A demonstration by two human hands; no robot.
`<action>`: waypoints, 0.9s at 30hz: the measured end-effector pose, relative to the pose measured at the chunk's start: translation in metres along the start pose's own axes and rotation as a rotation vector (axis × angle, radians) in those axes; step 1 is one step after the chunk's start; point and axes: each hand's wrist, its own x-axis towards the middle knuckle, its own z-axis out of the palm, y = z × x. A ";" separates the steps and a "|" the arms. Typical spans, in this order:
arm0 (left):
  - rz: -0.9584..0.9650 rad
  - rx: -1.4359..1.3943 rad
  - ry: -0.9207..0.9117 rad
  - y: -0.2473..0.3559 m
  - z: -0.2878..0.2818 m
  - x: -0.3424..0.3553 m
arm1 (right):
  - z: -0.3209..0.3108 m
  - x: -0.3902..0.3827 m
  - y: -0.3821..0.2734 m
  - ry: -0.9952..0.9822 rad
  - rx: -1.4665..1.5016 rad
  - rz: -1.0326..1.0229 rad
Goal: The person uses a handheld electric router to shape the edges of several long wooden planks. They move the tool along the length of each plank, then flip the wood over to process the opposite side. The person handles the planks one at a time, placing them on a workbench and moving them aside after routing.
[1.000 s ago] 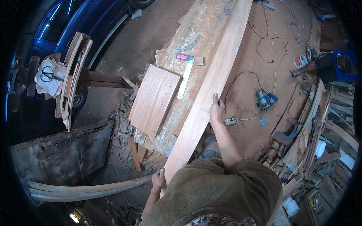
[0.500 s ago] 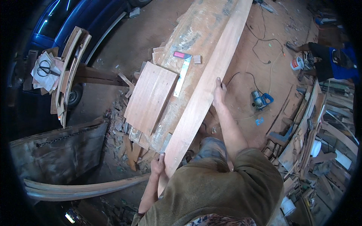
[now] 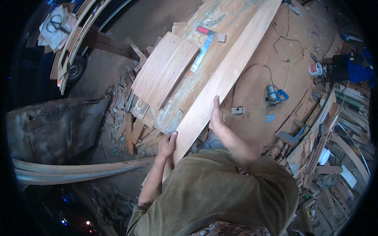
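Observation:
A long, pale wooden board (image 3: pixel 232 70) slants from beside my body to the far right, along the right edge of a stained workbench (image 3: pixel 167 114). My left hand (image 3: pixel 167 144) grips the near part of its left edge, thumb on top. Farther up, my right hand (image 3: pixel 216 115) holds the right edge with its thumb on the upper face; its other fingers are mostly hidden beside or under the board. On the bench lie a wide wooden panel (image 3: pixel 165 67), a try square (image 3: pixel 203 52) with a red-and-dark handle, and a small wood block (image 3: pixel 221 37).
A blue-handled power tool (image 3: pixel 277 95) and a socket box (image 3: pixel 237 111) with cords lie on the floor at right. Another person (image 3: pixel 346 67) is at the far right, near a white bucket (image 3: pixel 315 69). Curved wood strips (image 3: pixel 84 166) and offcuts (image 3: pixel 132 129) are at left.
My right hand has come nearer along the board's right edge, closer to my left hand. The view has shifted, so the bench and its things appear higher up. Both hands stay on the board.

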 end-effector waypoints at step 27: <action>0.207 0.572 -0.040 -0.176 -0.104 -0.170 | -0.102 -0.044 0.054 -0.054 0.001 -0.078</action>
